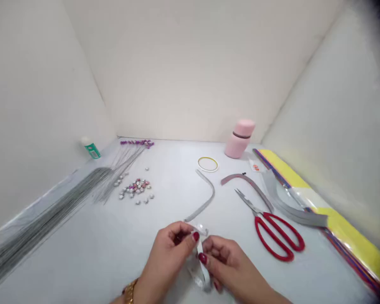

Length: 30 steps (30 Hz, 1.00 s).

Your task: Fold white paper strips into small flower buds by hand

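Near the front edge of the white table, my left hand [171, 253] pinches the upper part of a whitish, shiny strip [205, 270] between thumb and fingers. Close beside it on the right, my right hand [228, 261] grips the same strip lower down, its thumb pressed on it. The strip's lower part curls below my fingers. Just beyond my hands lies a curved grey paper strip [211, 195]. To the right of that are a pinkish strip [248, 180] and red-handled scissors [266, 228], their blades pointing away to the left.
Grey wires [50, 215] run along the left, near purple-tipped stems [139, 143]. Small folded stars [137, 186] lie in a pile. A glue bottle [92, 150], tape ring [208, 164] and pink flask [240, 139] stand or lie farther back. Wide grey strips [291, 211] and coloured paper packs [342, 232] lie right.
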Motion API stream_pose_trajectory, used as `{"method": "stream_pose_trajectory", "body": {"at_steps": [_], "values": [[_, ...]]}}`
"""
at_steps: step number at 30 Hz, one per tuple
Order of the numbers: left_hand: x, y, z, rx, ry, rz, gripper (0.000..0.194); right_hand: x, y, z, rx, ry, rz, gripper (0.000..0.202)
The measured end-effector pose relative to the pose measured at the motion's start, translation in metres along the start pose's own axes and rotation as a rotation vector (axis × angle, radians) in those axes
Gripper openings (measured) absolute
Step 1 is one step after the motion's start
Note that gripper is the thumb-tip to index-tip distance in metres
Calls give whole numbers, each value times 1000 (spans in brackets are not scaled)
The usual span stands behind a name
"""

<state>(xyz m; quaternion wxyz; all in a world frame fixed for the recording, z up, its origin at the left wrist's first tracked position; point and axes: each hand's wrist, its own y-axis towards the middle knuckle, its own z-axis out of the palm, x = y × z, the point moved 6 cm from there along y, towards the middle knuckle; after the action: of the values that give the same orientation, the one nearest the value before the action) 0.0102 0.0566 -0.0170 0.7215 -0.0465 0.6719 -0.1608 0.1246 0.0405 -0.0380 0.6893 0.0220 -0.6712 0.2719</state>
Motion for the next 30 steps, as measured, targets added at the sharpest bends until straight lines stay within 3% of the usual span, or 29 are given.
{"method": "stream_pose_trajectory", "body": {"at_steps": [7,12,16,23,30], "values": [[-1,7,-7,-27,-15,18,15,-3,-1,-1,50,-13,19,36],[4,9,-7,-20,-78,-22,13,-2,-1,-2,114,97,38,39],[5,8,-1,-7,-123,-61,15,3,0,-5,57,147,-11,36],[11,-1,16,142,-226,-102,20,7,-2,-4,-44,126,-30,34],[8,-2,19,229,-222,-79,19,9,-4,-3,-14,169,5,32]]}}
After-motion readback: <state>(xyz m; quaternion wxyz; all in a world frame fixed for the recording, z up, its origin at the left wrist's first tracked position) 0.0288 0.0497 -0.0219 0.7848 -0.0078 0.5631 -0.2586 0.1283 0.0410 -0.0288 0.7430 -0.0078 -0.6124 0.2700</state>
